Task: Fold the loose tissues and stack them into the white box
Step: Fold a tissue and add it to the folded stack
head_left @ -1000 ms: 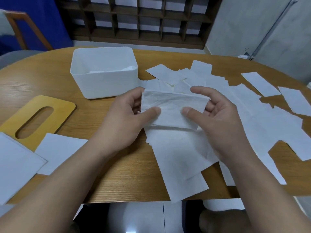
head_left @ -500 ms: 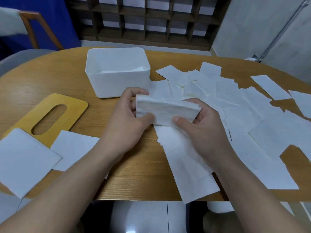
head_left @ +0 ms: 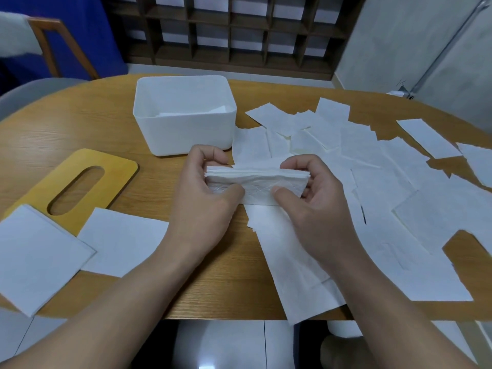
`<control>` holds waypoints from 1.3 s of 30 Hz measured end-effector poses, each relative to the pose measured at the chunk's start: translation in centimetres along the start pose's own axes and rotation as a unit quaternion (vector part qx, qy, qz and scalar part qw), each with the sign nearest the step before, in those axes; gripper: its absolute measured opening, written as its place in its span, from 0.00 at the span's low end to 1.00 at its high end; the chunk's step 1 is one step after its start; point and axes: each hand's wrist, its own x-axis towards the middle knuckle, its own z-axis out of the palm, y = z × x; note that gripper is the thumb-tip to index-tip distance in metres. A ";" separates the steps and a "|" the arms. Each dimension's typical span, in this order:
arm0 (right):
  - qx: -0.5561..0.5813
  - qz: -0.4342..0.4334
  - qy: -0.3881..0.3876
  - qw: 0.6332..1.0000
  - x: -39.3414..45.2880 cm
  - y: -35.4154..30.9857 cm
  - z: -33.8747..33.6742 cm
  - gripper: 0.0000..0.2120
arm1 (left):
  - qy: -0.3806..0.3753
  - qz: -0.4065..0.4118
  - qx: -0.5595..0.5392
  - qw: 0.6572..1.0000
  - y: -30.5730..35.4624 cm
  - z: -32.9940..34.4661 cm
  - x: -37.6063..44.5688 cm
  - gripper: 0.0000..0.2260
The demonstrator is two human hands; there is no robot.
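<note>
Gripping one folded tissue [head_left: 255, 182], both hands [head_left: 202, 198] [head_left: 316, 203] are hovering over a tissue-strewn wooden table [head_left: 80, 129]; dark lattice shelving [head_left: 234, 30] is lining the wall.

Bare table [head_left: 80, 123] lies left of the white box [head_left: 186, 134]; box top open. Loose tissues [head_left: 386, 182] cover the right; wooden lid [head_left: 80, 187] near left.

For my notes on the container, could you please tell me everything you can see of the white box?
The white box is a rectangular, open-topped tub with rounded corners, seemingly smooth plastic. It stands upright on the wooden table, beyond the left hand, neither hand touching it. A few flat tissues lie low inside. Its yellow slotted lid lies apart.
</note>
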 end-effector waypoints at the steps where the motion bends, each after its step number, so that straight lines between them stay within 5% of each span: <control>1: -0.008 -0.003 -0.002 1.000 0.0 0.0 0.0 0.14 | -0.001 -0.002 0.003 1.000 0.1 0.0 -0.1 0.17; 15: -0.115 -0.037 -0.036 0.992 0.2 -0.2 -1.0 0.06 | -0.007 -0.013 0.026 1.000 0.2 -0.5 0.2 0.19; 19: -0.029 -0.011 -0.004 1.000 0.5 -0.7 -1.6 0.07 | -0.024 -0.006 0.001 1.000 1.1 -1.2 0.2 0.23; 23: 0.019 0.036 0.002 0.999 0.8 -0.9 -1.3 0.12 | -0.065 0.048 0.152 0.985 1.9 -2.6 0.5 0.28; 29: 0.046 0.081 -0.028 0.995 0.9 -1.1 -0.8 0.25 | -0.067 0.029 0.165 0.984 1.7 -4.0 1.3 0.12; 33: -0.043 0.038 -0.014 0.998 0.7 -0.8 -0.5 0.16 | -0.056 0.047 0.181 0.981 1.3 -4.6 1.6 0.04; 39: -0.048 -0.005 0.065 0.997 0.5 -1.4 0.7 0.08 | -0.048 0.090 0.181 0.978 1.7 -5.7 2.5 0.05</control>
